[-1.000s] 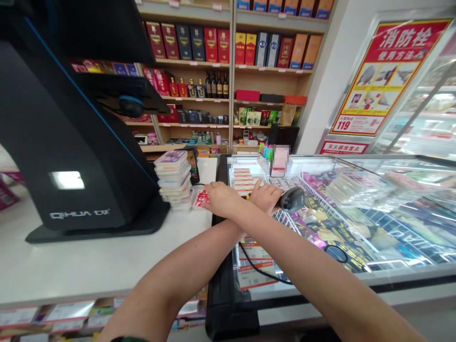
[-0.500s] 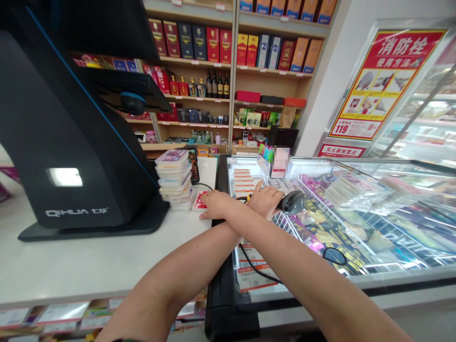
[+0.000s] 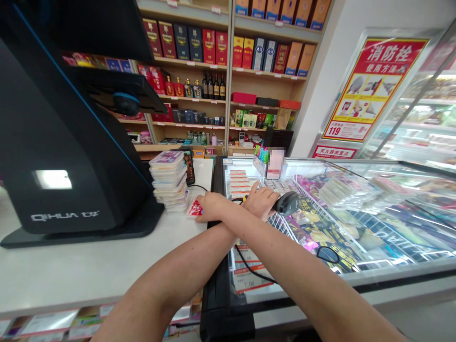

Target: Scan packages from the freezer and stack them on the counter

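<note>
My forearms cross over the black edge between the counter and the glass-topped freezer. My left hand (image 3: 261, 202), reaching to the right from underneath, is closed around a black handheld scanner (image 3: 287, 203), whose head points right above the glass. On the counter side, my right hand (image 3: 211, 206) has its fingers on a small red-and-white card pack (image 3: 195, 207); the fingertips partly cover it. Just left of the pack rises a tall stack of clear card cases (image 3: 168, 181). Behind the stack leans a dark handheld device (image 3: 189, 167).
A large black register (image 3: 64, 190) stands on the white counter (image 3: 142, 270) at left. Black cable runs over the freezer's price labels (image 3: 249, 280). A phone (image 3: 275, 164) stands at the freezer's back; clear packs (image 3: 338, 192) lie on the glass at right.
The view has shifted slightly, so most things appear farther left. The red pack sits at a slightly different tilt by my right hand. My left hand still holds the scanner.
</note>
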